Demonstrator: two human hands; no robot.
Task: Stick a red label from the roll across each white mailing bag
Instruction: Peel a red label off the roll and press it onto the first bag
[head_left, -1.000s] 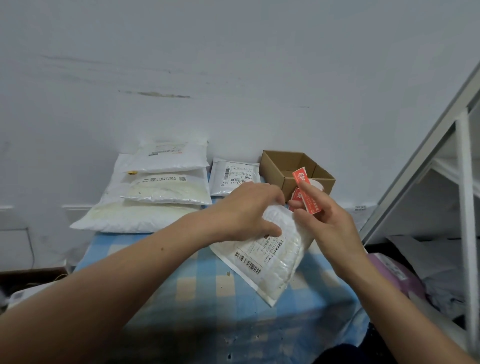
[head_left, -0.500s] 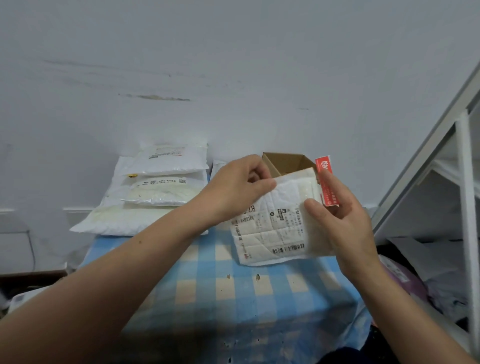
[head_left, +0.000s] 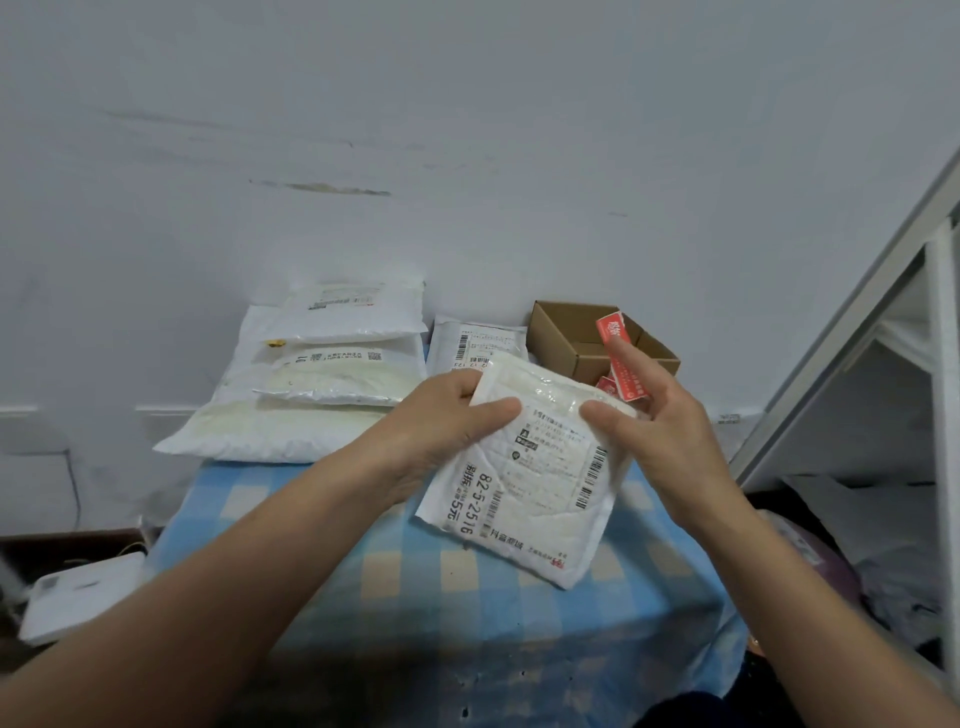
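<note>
I hold a white mailing bag (head_left: 524, 483) with a printed shipping label above the blue checked table (head_left: 405, 587). My left hand (head_left: 441, 426) grips its upper left edge, thumb on the front. My right hand (head_left: 660, 426) pinches the bag's upper right corner with the thumb, and a red label (head_left: 621, 364) clings to its raised fingers. A bit of the red label roll (head_left: 605, 385) shows behind the bag, by the cardboard box.
A stack of white mailing bags (head_left: 332, 374) lies at the back left against the wall, and a smaller bag (head_left: 475, 343) lies beside it. An open cardboard box (head_left: 576, 338) sits at the back. A white shelf frame (head_left: 935, 415) stands to the right. A white device (head_left: 78, 592) lies on the floor to the left.
I lifted the bag off the table, turned it upright, then tilted and turned it so the shipping label faces me. The red label stayed on my right fingers.
</note>
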